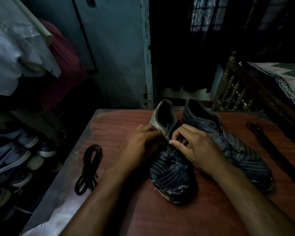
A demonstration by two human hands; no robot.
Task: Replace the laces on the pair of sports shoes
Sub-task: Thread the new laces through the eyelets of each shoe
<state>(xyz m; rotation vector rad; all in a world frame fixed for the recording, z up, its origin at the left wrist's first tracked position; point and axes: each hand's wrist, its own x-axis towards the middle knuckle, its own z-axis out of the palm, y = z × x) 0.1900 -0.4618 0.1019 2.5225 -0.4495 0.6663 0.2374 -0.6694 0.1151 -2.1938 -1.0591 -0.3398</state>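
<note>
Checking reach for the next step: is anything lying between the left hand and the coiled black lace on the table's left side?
Nothing visible does. The coiled black lace lies alone on the table, with bare wood between it and the left hand, which rests against the near shoe. The right hand works at that shoe's eyelets.

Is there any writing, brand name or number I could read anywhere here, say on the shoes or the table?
No readable text anywhere.
The near shoe between the hands: stripes only, no legible brand.
The far shoe: too dark to show any mark.
The sneakers on the floor at left: a curved logo shape, no letters readable.
The table: bare wood grain, no label.
</note>
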